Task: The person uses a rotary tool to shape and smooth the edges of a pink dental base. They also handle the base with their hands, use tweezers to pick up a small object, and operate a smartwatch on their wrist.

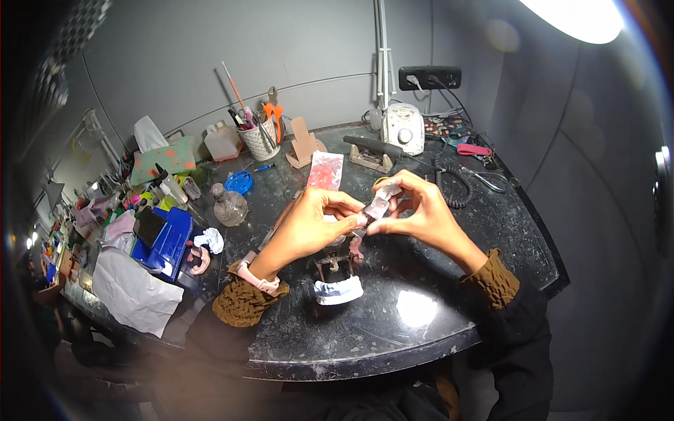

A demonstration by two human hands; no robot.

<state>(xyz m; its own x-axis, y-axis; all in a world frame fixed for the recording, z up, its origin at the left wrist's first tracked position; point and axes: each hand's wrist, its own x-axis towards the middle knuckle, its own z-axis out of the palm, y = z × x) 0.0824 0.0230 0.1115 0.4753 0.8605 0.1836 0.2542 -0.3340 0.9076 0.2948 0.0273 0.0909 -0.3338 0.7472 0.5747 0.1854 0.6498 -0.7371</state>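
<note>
The black, white-flecked tabletop (491, 256) has a curved front edge nearest the person and a right edge running back from a front-right corner. Dark surface shows widely between the right forearm and that right edge, and again in front of the hands, where lamp glare lies near the front edge.

Toward the back edge stand a white control box with a round dial (404, 130) and, right of it, a black coiled cord (458, 191). Toward the left end lie an open blue plastic tray (167, 242) and a wrinkled white paper sheet (133, 291), whose lower corner hangs over the front edge.

The small, shiny greyish-translucent piece (378, 205) is held up above the middle of the tabletop, between the two hands. The left hand (312, 223) pinches its lower end between thumb and fingers; the right hand (420, 209) grips it from the other side, fingers curled. The fingertips are nearly together. Below and toward the front edge stands a metal hinged frame (335, 264) with a white, arch-shaped dental model (338, 290).
</note>
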